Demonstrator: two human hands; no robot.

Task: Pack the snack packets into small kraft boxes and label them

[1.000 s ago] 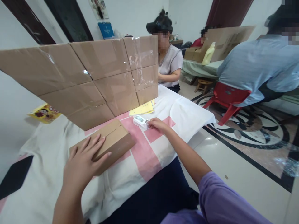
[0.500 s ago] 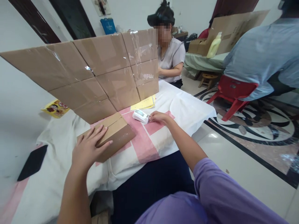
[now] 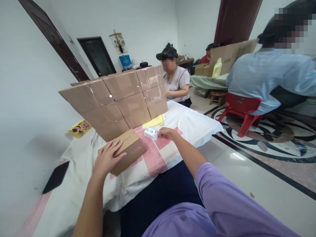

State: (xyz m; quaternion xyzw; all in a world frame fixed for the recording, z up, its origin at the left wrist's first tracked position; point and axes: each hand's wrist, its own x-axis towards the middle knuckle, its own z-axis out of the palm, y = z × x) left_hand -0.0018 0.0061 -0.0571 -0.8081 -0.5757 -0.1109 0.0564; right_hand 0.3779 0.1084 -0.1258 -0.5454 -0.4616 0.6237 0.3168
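Note:
Under my left hand (image 3: pixel 110 156) is a closed cardboard box (image 3: pixel 134 149). The palm and spread fingers lie on its top, with the thumb over the near edge. My right hand (image 3: pixel 166 132) reaches across the table with its fingers curled in a pinch at the right end of a small white device (image 3: pixel 150 133). A pale patch shows on top of that device, which lies on the pink part of the cloth. What exactly the fingertips grip is too small to make out. Yellow paper sheets (image 3: pixel 154 121) lie just beyond it.
A wall of taped cardboard boxes (image 3: pixel 132 108) stands along the far side. On the left are a yellow snack packet (image 3: pixel 80 128) and a dark flat object (image 3: pixel 56 177). One person (image 3: pixel 179 80) sits behind the boxes; another (image 3: pixel 256 69) sits on a red chair (image 3: pixel 243 103) at right.
The view has tilted up and swung left, so more of the room shows. My left hand stays on the box and my right hand stays at the white device.

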